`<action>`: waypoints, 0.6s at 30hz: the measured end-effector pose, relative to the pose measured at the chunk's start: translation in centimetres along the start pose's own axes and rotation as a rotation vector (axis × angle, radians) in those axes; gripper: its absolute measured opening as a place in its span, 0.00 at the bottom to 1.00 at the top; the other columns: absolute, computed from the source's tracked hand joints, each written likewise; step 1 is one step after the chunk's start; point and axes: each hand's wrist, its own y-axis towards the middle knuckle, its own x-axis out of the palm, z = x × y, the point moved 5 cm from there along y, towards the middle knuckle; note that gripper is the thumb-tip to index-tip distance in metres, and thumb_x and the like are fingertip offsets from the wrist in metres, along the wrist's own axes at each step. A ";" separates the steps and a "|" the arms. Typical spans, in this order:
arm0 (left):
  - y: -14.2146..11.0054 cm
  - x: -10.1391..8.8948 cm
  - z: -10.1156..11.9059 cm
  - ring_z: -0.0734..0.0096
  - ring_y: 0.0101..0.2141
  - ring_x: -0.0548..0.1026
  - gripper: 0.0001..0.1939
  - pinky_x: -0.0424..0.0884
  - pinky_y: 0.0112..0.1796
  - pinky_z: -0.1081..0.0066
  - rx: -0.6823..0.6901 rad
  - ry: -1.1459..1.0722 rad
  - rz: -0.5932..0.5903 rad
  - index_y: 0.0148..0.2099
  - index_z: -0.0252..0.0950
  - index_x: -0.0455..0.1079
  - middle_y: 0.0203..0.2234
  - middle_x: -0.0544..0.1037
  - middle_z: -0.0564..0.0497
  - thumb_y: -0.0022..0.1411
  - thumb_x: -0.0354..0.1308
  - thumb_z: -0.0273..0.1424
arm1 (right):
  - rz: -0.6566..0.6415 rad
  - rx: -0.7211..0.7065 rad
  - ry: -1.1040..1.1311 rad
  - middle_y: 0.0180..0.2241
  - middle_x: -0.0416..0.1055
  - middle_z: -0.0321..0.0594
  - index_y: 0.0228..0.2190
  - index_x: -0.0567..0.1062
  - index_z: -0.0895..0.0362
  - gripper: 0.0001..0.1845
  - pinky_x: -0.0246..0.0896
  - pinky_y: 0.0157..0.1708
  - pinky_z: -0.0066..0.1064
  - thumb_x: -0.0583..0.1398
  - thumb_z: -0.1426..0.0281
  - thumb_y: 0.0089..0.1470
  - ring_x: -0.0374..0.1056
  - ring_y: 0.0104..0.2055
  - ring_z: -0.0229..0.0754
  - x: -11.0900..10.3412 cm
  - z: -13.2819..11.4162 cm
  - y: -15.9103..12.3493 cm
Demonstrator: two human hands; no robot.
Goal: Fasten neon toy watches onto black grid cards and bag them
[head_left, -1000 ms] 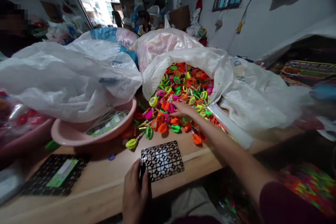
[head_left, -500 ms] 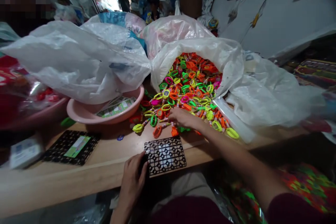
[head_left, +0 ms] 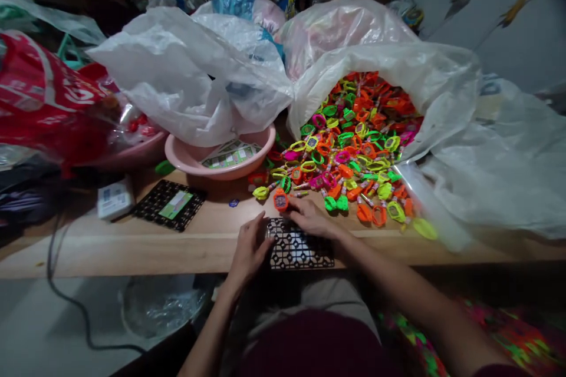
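Note:
A black lattice card (head_left: 300, 247) lies at the wooden table's front edge. My left hand (head_left: 252, 245) rests on its left side, fingers curled against it. My right hand (head_left: 312, 216) lies over the card's top edge, fingers closed around an orange toy watch (head_left: 280, 200) that pokes out to the left. Just beyond, a heap of neon toy watches (head_left: 349, 153) spills out of a white plastic bag (head_left: 433, 82) onto the table.
A pink basin (head_left: 194, 159) holding printed paper cards sits under another white bag (head_left: 194, 70). A second black lattice card (head_left: 170, 205) and a small white box (head_left: 114, 199) lie left. A red bag (head_left: 39, 100) fills the far left. A cable hangs off the table edge.
My right hand pulled back from the watch heap to the card, bringing an orange watch. My left hand shifted onto the card's side. The view tilted down and the table moved up in frame.

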 end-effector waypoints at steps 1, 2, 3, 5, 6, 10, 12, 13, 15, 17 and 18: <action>0.1 0.1 -0.1 0.54 0.60 0.73 0.34 0.69 0.65 0.46 -0.012 -0.001 -0.006 0.72 0.41 0.64 0.57 0.77 0.40 0.66 0.62 0.41 | 0.030 0.041 0.089 0.42 0.79 0.39 0.47 0.79 0.58 0.11 0.68 0.48 0.33 0.60 0.70 0.65 0.72 0.44 0.43 1.4 0.5 0.2; 0.1 0.1 -0.2 0.53 0.60 0.73 0.35 0.68 0.65 0.45 -0.019 -0.001 -0.009 0.72 0.41 0.64 0.57 0.77 0.40 0.66 0.63 0.42 | 0.055 0.079 0.163 0.40 0.79 0.39 0.45 0.79 0.58 0.11 0.69 0.45 0.32 0.61 0.69 0.64 0.73 0.42 0.43 2.6 1.1 0.4; 0.1 0.1 -0.3 0.53 0.60 0.72 0.36 0.67 0.65 0.45 -0.023 0.000 -0.011 0.72 0.41 0.64 0.57 0.77 0.40 0.65 0.63 0.42 | 0.072 0.107 0.217 0.38 0.79 0.39 0.44 0.79 0.58 0.10 0.69 0.43 0.32 0.61 0.68 0.64 0.72 0.40 0.43 3.6 1.7 0.6; 0.0 0.1 -0.3 0.52 0.60 0.72 0.37 0.67 0.65 0.44 -0.030 0.001 -0.011 0.72 0.40 0.64 0.58 0.76 0.39 0.64 0.64 0.42 | 0.078 0.127 0.264 0.35 0.78 0.39 0.42 0.80 0.57 0.09 0.69 0.38 0.32 0.60 0.69 0.64 0.72 0.36 0.43 4.9 2.4 0.7; 0.0 0.1 -0.3 0.51 0.60 0.72 0.37 0.67 0.65 0.44 -0.034 0.001 -0.010 0.72 0.39 0.64 0.58 0.76 0.39 0.64 0.64 0.42 | 0.080 0.114 0.251 0.34 0.77 0.40 0.42 0.79 0.57 0.09 0.69 0.38 0.32 0.59 0.70 0.64 0.72 0.36 0.43 5.2 2.6 0.7; 0.1 0.2 -0.3 0.50 0.59 0.72 0.36 0.68 0.64 0.45 -0.038 -0.007 0.007 0.70 0.37 0.66 0.57 0.76 0.38 0.63 0.64 0.40 | 0.131 -0.048 -0.008 0.39 0.77 0.45 0.46 0.77 0.59 0.18 0.70 0.45 0.36 0.54 0.81 0.57 0.72 0.40 0.46 5.6 1.8 -0.2; 0.2 0.3 -0.1 0.50 0.58 0.72 0.32 0.69 0.63 0.46 -0.023 -0.005 0.015 0.66 0.38 0.70 0.55 0.77 0.39 0.61 0.64 0.38 | 0.121 -0.141 -0.163 0.42 0.77 0.49 0.47 0.76 0.61 0.22 0.70 0.49 0.38 0.53 0.84 0.52 0.72 0.44 0.49 6.2 1.1 -0.5; 0.3 0.4 -0.1 0.50 0.57 0.72 0.30 0.70 0.62 0.46 -0.016 -0.002 0.015 0.63 0.37 0.72 0.54 0.78 0.40 0.60 0.64 0.37 | 0.097 -0.167 -0.219 0.42 0.77 0.51 0.47 0.76 0.62 0.22 0.70 0.49 0.39 0.54 0.84 0.52 0.72 0.44 0.49 6.4 0.8 -0.5; 0.3 0.3 0.0 0.49 0.55 0.72 0.26 0.70 0.61 0.47 -0.007 -0.001 0.010 0.59 0.36 0.74 0.52 0.79 0.40 0.59 0.64 0.37 | 0.018 -0.177 -0.261 0.41 0.77 0.51 0.46 0.76 0.62 0.19 0.70 0.47 0.37 0.54 0.83 0.56 0.72 0.43 0.48 6.5 0.5 -0.3; 0.1 0.2 0.1 0.49 0.55 0.72 0.27 0.71 0.60 0.47 -0.003 -0.003 0.011 0.59 0.36 0.74 0.52 0.79 0.40 0.59 0.64 0.38 | -0.041 -0.178 -0.244 0.40 0.78 0.47 0.46 0.77 0.60 0.14 0.69 0.46 0.34 0.56 0.80 0.62 0.73 0.41 0.45 5.3 0.1 0.0; 0.0 0.0 0.1 0.49 0.55 0.72 0.28 0.71 0.60 0.47 -0.003 0.001 0.013 0.60 0.36 0.74 0.52 0.79 0.40 0.59 0.64 0.39 | -0.037 -0.185 -0.239 0.42 0.79 0.46 0.47 0.78 0.59 0.12 0.69 0.47 0.33 0.58 0.79 0.64 0.74 0.43 0.44 4.2 -0.1 0.2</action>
